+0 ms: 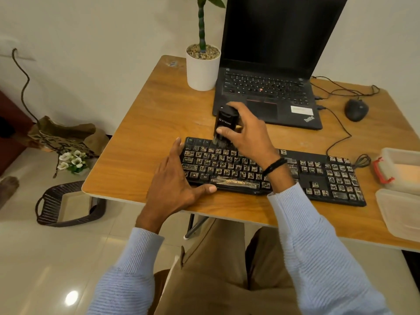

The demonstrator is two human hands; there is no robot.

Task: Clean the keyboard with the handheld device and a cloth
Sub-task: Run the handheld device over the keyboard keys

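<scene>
A black keyboard point(313, 178) with dusty, smeared keys lies near the front edge of the wooden table point(145, 123). My right hand point(247, 133) is shut on a black handheld brush device point(223, 122), held upright with its bristles touching the keyboard's top left rows. My left hand point(175, 185) rests flat with spread fingers against the keyboard's left end, the thumb along its front edge. No cloth is in view.
An open black laptop point(268, 87) stands behind the keyboard, a white plant pot point(202, 69) to its left, a black mouse point(356, 109) to its right. Plastic containers point(400, 169) sit at the right edge. A dark basket point(68, 203) stands on the floor at left.
</scene>
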